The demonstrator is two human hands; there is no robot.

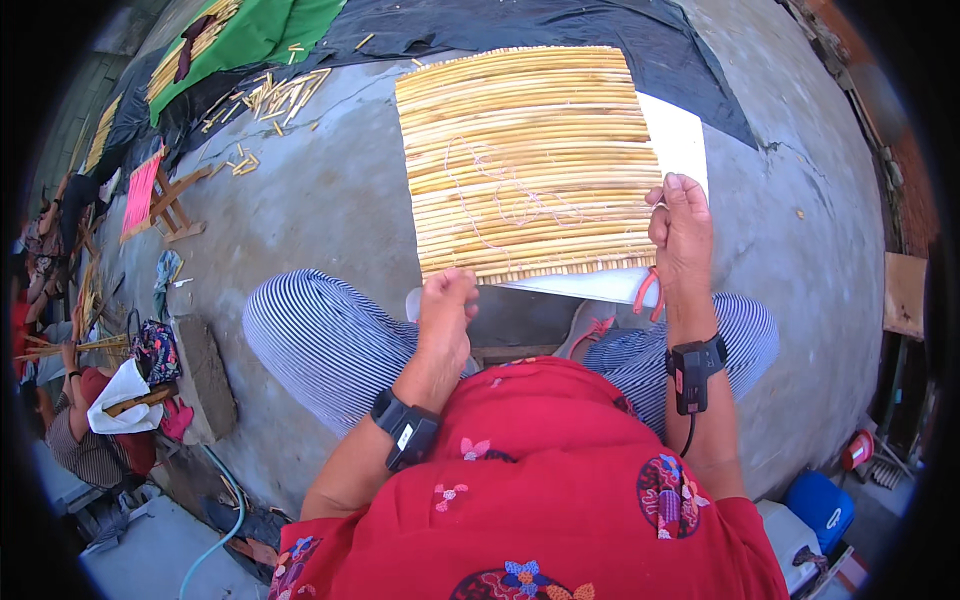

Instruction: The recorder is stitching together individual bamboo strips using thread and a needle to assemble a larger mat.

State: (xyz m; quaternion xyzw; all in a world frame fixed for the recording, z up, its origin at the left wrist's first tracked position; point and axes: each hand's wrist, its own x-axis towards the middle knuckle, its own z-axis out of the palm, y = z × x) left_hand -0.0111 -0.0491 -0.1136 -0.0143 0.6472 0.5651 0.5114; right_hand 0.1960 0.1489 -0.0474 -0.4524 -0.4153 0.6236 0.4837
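A mat of yellow reeds point(530, 120) laid side by side rests on a white board point(675, 135) in front of my knees. Loose pale pink thread point(515, 205) lies in loops across it. At the mat's near left corner, my left hand point(447, 310) is closed, its thumb and fingertips pinching the edge. My right hand point(685, 235) is raised by the right edge, thumb and finger pressed together on what looks like the thread's end. Just below that hand, red handles point(648, 290) of a plier-like tool stick out beside the board.
Cut reed pieces point(285, 95) are scattered on the concrete floor near a dark tarp point(480, 28) and a green cloth point(295, 30). At left stand a wooden frame with pink strands point(140, 200) and a concrete block point(203, 375). Other people point(85, 430) sit at the far left.
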